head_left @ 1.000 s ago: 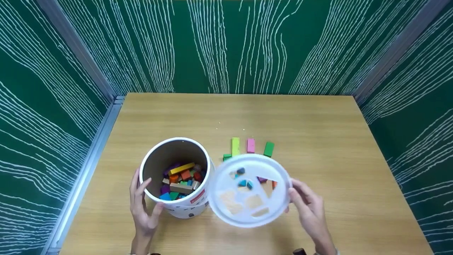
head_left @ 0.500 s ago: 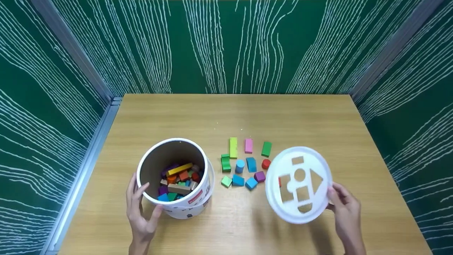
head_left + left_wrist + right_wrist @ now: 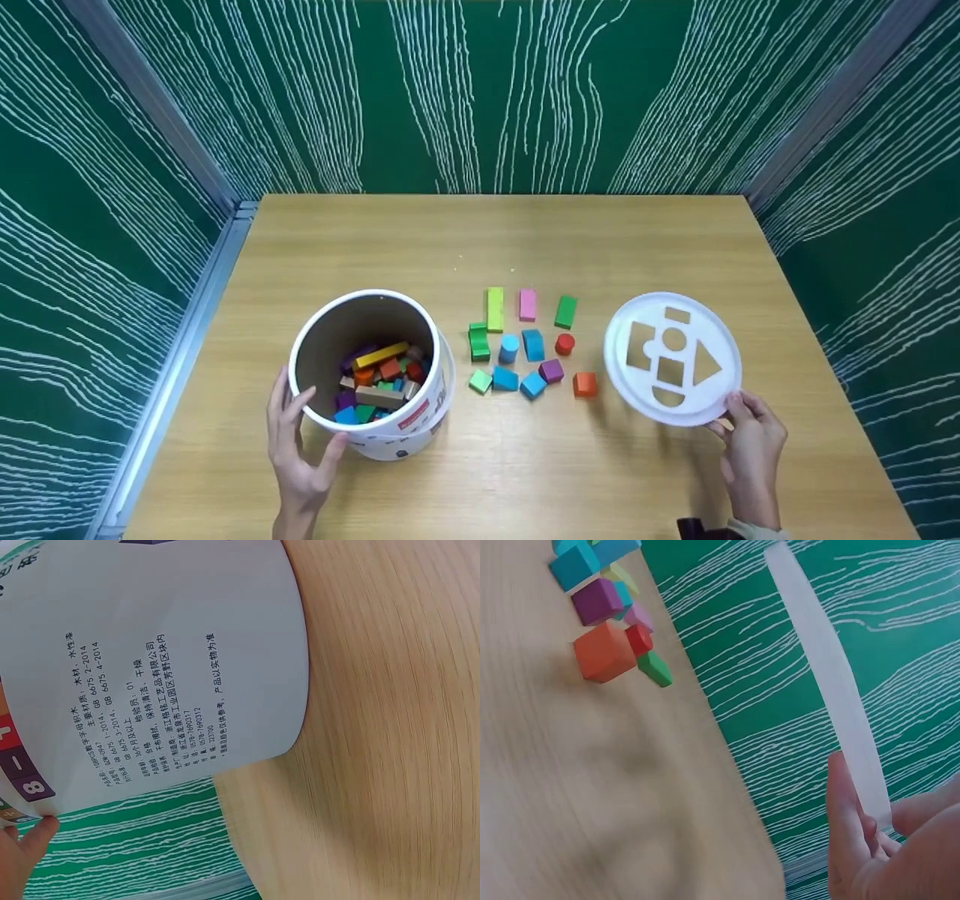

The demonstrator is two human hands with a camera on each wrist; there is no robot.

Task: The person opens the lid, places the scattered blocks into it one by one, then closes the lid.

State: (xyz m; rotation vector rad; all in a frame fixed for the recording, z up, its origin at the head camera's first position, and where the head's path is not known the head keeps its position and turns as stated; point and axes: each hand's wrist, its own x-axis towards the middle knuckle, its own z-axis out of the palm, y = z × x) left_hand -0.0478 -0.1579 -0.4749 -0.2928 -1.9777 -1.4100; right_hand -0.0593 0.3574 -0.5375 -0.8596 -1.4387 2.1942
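Note:
My left hand (image 3: pixel 296 457) grips the left front of a white bucket (image 3: pixel 386 448), thumb at the front and fingers around its side and rim. Jumbled coloured wooden blocks (image 3: pixel 380 396) lie inside the bucket. In the left wrist view, the printed bucket wall (image 3: pixel 187 690) fills much of the frame, with fingertips (image 3: pixel 36 844) at its edge. My right hand (image 3: pixel 754 442) pinches the lower right edge of a round white lid (image 3: pixel 688 360) with cut-out shapes. The lid is tilted and raised above the table, seen nearly edge-on in the right wrist view.
Several loose blocks lie in rough rows mid-table, among them an orange cube (image 3: pixel 585 385), a purple cube (image 3: pixel 551 370), a red cylinder (image 3: pixel 565 344) and a blue cylinder (image 3: pixel 508 349). Green panels (image 3: pixel 517 97) with white lines enclose the wooden table (image 3: pixel 645 240).
My right hand has carried the lid from beside the bucket to the right, past the loose blocks, uncovering them. My left hand stays at the bucket.

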